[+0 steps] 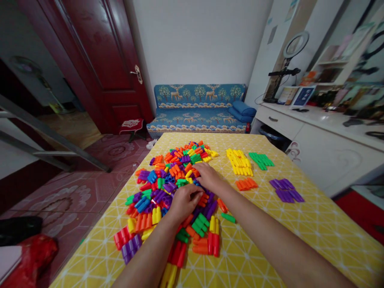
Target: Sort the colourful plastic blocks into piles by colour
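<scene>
A heap of plastic bullet-shaped building pieces in red, orange, yellow, green, blue and purple (162, 196) spreads over the left half of the table. Over its near middle is my left hand (183, 202), thumb and fingertips drawn together above an orange block (203, 199); what they pinch, if anything, is hidden. My right hand (207, 176) reaches in just beyond it, fingers stretched and apart over the pieces, beside an orange block (193, 170). To the right lie sorted groups: yellow pieces (240, 162), green pieces (261, 160), orange pieces (246, 184) and purple pieces (286, 190).
The table wears a yellow patterned cloth (240, 256). A loose green piece (228, 217) lies beside my right forearm. Behind the table stands a blue sofa (198, 114); a white cabinet (330, 146) is at the right, a metal ladder (57, 153) at the left.
</scene>
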The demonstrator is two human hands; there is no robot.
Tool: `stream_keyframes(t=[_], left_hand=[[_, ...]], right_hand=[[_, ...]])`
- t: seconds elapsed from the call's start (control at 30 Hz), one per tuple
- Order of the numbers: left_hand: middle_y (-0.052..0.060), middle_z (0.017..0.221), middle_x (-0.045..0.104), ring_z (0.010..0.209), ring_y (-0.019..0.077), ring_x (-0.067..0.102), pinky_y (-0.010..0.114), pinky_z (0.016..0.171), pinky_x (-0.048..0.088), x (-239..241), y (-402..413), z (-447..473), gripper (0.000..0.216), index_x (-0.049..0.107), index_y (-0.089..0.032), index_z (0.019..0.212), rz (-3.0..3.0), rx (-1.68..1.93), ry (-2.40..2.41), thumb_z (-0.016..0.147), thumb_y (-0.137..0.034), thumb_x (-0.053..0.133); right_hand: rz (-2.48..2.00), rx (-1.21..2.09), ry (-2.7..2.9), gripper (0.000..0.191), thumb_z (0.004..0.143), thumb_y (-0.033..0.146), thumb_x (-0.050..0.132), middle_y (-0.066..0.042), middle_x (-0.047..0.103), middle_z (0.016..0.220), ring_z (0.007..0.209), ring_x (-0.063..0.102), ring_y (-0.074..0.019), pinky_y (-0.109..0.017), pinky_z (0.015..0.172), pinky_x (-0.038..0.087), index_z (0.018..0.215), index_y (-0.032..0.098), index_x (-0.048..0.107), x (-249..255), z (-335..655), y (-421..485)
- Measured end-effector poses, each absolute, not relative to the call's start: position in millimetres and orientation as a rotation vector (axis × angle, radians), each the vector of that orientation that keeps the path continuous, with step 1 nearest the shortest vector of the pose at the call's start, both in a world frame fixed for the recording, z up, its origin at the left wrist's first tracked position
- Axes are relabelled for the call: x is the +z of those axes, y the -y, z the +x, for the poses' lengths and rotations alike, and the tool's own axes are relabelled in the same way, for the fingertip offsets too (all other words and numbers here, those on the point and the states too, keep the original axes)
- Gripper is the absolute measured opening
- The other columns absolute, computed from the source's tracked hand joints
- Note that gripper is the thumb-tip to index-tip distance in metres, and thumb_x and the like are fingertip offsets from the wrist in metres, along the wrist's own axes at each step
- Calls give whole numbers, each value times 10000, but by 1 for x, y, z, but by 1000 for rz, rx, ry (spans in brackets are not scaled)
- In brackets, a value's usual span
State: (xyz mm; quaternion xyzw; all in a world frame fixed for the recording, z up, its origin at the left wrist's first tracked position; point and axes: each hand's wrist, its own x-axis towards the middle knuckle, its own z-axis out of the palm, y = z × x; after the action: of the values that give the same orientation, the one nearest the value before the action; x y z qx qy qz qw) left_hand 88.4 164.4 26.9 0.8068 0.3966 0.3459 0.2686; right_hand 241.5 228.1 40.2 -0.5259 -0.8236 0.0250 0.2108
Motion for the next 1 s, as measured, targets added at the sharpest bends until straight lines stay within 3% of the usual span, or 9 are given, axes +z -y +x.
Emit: stream_keyframes(t=[0.3,0.43,0.67,0.83,1.0], left_hand=[[45,877,725,795,168,654,251,730,487,26,-164,88,190,729,-191,912,2175,932,-1063,860,-174,547],[40,887,729,803,167,662,246,722,488,26,-164,88,190,726,-199,920,2162,921,-1053,862,-177,547],[36,890,733,832,171,666,252,740,483,25,-165,88,169,719,-196,908,2202,940,-1070,862,-175,557],[37,893,732,832,169,665,253,744,483,26,-165,88,168,719,-196,912,2203,931,-1072,870,-189,556],[35,894,733,832,167,664,254,749,482,26,-165,88,170,723,-197,911,2210,927,-1075,871,-191,557]], right_hand=[[-1491,54,1981,443,836,249,598,-108,616,1242,1142,563,-243,-386,986,431,1269,175,539,48,255,-203],[-1564,129,1731,389,819,347,606,-88,671,1132,1019,631,-235,-373,887,488,1172,188,559,46,306,-159],[-1842,-26,1532,400,796,481,594,-83,695,984,859,656,-242,-345,720,504,1079,199,594,17,415,-103],[-2072,-190,1562,425,806,465,570,-129,693,964,856,655,-276,-381,736,504,1093,153,600,-6,446,-103],[-2025,-209,1732,410,825,444,556,-117,683,1042,941,632,-264,-386,832,491,1100,146,618,-15,450,-104]])
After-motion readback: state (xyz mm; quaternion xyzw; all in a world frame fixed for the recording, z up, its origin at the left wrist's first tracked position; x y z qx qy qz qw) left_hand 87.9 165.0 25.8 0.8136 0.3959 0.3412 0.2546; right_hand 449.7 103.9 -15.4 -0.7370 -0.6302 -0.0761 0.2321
